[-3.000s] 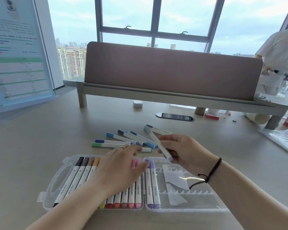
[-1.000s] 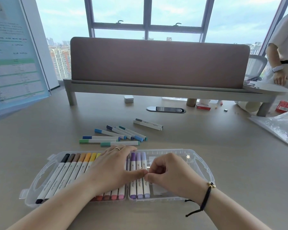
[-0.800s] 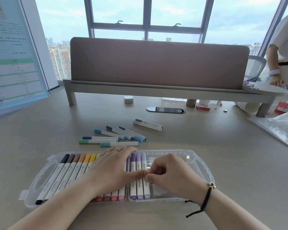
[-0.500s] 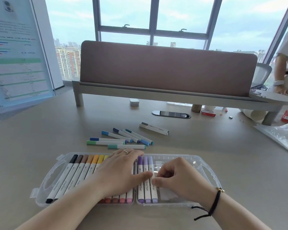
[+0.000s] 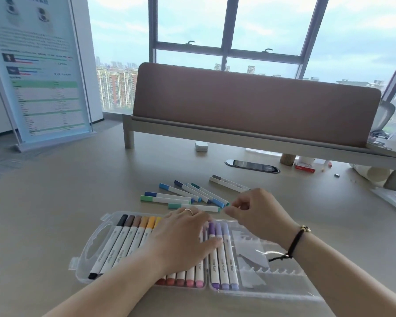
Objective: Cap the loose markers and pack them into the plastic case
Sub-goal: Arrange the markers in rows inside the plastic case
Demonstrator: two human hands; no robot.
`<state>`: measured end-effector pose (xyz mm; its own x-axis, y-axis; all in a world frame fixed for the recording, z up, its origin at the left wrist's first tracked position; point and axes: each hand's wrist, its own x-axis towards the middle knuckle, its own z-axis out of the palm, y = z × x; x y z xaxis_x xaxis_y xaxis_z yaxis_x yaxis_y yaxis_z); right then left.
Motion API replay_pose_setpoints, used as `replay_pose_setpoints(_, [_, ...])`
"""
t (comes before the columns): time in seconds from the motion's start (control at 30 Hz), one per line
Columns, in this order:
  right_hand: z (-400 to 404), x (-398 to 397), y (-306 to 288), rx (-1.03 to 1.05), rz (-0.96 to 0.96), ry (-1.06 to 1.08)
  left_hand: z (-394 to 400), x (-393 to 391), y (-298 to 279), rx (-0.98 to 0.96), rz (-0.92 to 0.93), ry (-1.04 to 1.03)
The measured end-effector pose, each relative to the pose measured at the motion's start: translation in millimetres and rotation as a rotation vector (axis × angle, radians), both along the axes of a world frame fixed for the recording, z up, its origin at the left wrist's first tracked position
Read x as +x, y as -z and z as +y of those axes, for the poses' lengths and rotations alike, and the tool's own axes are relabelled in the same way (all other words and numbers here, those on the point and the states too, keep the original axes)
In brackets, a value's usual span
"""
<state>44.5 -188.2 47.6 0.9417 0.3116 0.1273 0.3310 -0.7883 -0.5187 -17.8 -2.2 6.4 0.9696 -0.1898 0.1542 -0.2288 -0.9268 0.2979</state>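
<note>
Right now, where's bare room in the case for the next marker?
Free: the slots in the right half of the plastic case, right of the three purple markers. Only paper scraps lie there. Crowded: the left half, full under the left hand; right hand hovers above.

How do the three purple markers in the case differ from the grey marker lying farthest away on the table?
The three purple markers sit in the plastic case; the grey marker lies loose on the table. The purple markers are parallel, pointing away; the grey marker lies slanted. Both have white barrels.
</note>
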Motion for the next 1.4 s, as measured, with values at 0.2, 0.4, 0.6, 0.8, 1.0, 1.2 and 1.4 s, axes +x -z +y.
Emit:
replay_pose_setpoints(0.2, [69.2,49.4,-1.7,-0.064,-0.027,-0.100,7.2,2.0,-1.1,-0.021,-0.033,-0.173])
replay_pose_setpoints(0.4, [110.4,81.9,14.0,-0.176,-0.032,-0.101,9.8,5.0,2.6,0.017,0.033,-0.202])
replay_pose_setpoints(0.6, [103.2,104.3,24.0,-0.115,0.035,-0.032,10.1,5.2,0.5,0.031,0.031,-0.196])
replay_pose_setpoints(0.8, [116.1,101.6,27.1,-0.112,-0.041,-0.100,9.4,6.0,-0.1,0.038,0.036,-0.203])
replay_pose_setpoints(1.0, [106.2,115.2,37.6,-0.216,0.002,-0.001,10.6,6.4,1.3,0.026,0.038,-0.199])
replay_pose_setpoints(1.2, [95.6,108.5,34.2,-0.246,-0.012,0.010,10.5,6.7,1.4,0.034,0.049,-0.195])
replay_pose_setpoints(1.4, [54.4,70.8,13.7,0.149,-0.042,0.074,12.0,6.6,1.0,0.039,0.039,-0.192])
